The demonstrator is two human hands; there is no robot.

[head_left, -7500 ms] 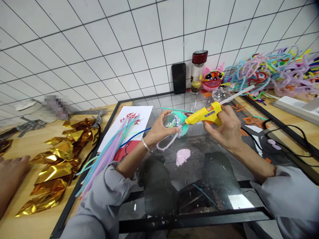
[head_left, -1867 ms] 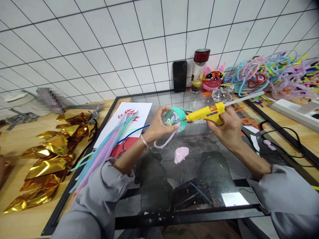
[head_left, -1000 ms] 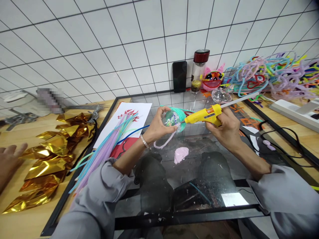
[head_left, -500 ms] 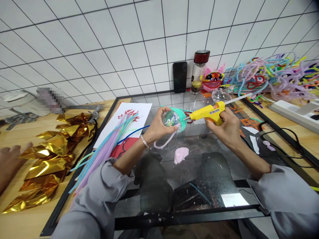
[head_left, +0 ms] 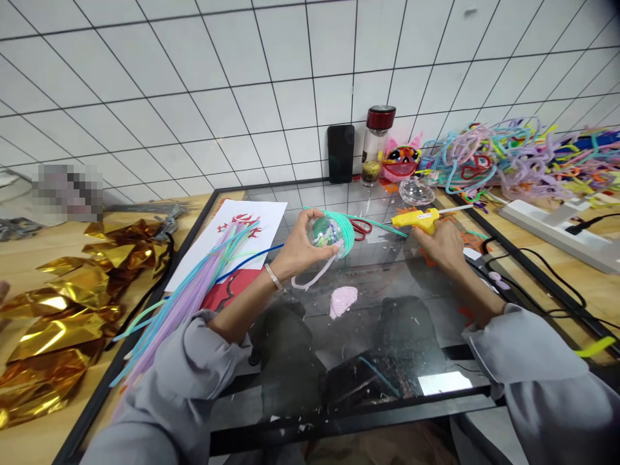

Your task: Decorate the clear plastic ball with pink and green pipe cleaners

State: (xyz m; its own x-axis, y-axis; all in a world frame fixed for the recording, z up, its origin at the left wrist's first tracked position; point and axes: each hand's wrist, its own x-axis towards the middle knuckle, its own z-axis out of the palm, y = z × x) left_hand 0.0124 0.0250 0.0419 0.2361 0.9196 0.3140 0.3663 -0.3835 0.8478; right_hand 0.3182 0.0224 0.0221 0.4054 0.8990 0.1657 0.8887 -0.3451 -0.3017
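Observation:
My left hand (head_left: 301, 248) is closed around a clear plastic ball (head_left: 322, 234), with colourful bits showing inside. Turquoise pipe cleaner (head_left: 345, 236) is coiled over the ball's right side, and a loose length of it trails off to the right. A pale lilac strip hangs below the ball. My right hand (head_left: 442, 244) grips a yellow hot glue gun (head_left: 416, 219) by its handle, a white glue stick poking out of the back. The gun's nozzle points left, apart from the ball. On the glass below lies a pink folded piece (head_left: 343, 301).
Red-handled scissors (head_left: 361, 228) lie behind the ball. Left are a bundle of pipe cleaners (head_left: 194, 290), white paper (head_left: 213, 226) and gold foil (head_left: 72, 290). A bottle (head_left: 376, 145), phone (head_left: 340, 154), clear dome (head_left: 417, 192), tangled pipe cleaners (head_left: 513, 158) and power strip (head_left: 562, 236) stand behind and right.
My right hand has drawn the glue gun away from the coiled pipe cleaner, to the right and down towards the table. The left hand still holds the ball. The view has shifted slightly.

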